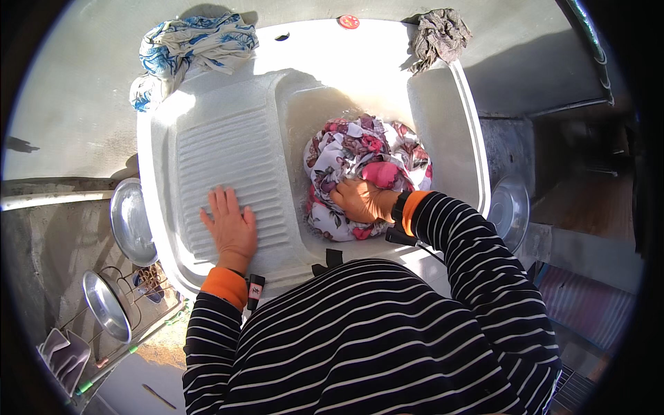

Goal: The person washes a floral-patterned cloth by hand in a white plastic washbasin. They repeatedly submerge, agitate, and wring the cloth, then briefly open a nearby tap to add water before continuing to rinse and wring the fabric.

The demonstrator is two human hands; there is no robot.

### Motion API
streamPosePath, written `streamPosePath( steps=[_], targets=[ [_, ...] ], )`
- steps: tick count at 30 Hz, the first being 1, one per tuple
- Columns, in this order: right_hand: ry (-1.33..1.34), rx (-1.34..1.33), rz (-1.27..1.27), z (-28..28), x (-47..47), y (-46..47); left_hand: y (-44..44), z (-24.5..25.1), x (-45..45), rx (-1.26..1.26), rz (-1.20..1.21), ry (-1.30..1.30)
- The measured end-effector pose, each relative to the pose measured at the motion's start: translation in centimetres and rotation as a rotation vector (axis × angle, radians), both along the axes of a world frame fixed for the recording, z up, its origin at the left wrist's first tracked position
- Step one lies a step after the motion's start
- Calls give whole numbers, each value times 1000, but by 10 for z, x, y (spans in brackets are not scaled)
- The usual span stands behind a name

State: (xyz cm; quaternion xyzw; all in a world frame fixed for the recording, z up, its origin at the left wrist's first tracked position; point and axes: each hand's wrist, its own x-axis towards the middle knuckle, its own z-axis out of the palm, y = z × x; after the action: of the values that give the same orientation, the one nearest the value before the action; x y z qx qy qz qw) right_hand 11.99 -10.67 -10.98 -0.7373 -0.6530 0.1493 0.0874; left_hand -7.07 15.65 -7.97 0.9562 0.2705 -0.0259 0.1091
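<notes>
Before me is a white laundry sink (471,124) with a ribbed washboard (228,145) along its left side. My left hand (231,228) rests palm down on the ribs, fingers spread, holding nothing. In the basin to the right lies a bunched wet cloth (381,174), white with red and purple flowers, with some water around it. My right hand (360,199) is curled into the near part of this cloth, its fingertips hidden among the folds.
A blue-and-white patterned cloth (197,44) drapes over the sink's back left corner. At the back right corner sits a crumpled grey-brown cloth (441,36). Between them is a small red round object (348,22). Metal basins (132,220) stand left, another basin (508,212) right.
</notes>
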Motion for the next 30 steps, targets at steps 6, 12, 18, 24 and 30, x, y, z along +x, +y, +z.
streamPosePath(
  steps=[6,12,18,24,30],
  targets=[
    [8,-286,2,-23,48,30,-1,1,0,-11,11,-27],
    [1,-299,-102,27,45,25,0,-1,0,-8,12,-42],
    [91,271,-797,67,100,-26,-1,-1,-1,-4,11,-48],
    [383,-67,-1265,23,116,-1,-2,0,1,3,7,-37],
    [285,40,-846,39,24,27,-1,-3,0,14,-8,-34]
  ],
)
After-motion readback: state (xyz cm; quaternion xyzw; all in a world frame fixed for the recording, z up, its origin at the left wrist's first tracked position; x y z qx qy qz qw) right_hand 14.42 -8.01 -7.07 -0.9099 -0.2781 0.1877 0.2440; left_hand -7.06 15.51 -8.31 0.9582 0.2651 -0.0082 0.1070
